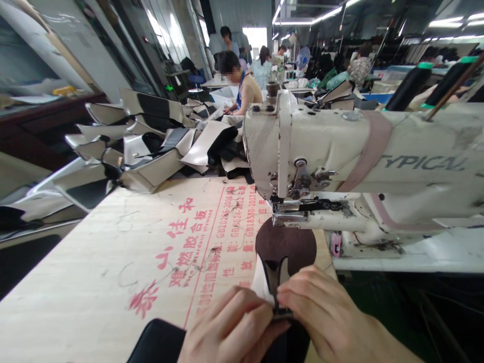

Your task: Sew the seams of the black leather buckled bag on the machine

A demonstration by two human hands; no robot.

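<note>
My left hand point(230, 327) and my right hand point(325, 312) meet at the bottom centre, both pinched on a dark leather piece with a cream lining point(274, 275). The piece runs forward from my fingers to a rounded dark brown end point(287, 244) lying under the needle area of the cream sewing machine point(340, 156). The fingertips of both hands touch at the near end of the piece. A black part of the material point(159, 345) hangs off the near table edge beside my left hand.
The plywood table top point(113, 262) carries red printed characters. A heap of cream and black cut panels point(151, 146) lies at the table's far left end. Black thread cones point(412, 85) stand behind the machine. Several people sit working at benches further back point(242, 85).
</note>
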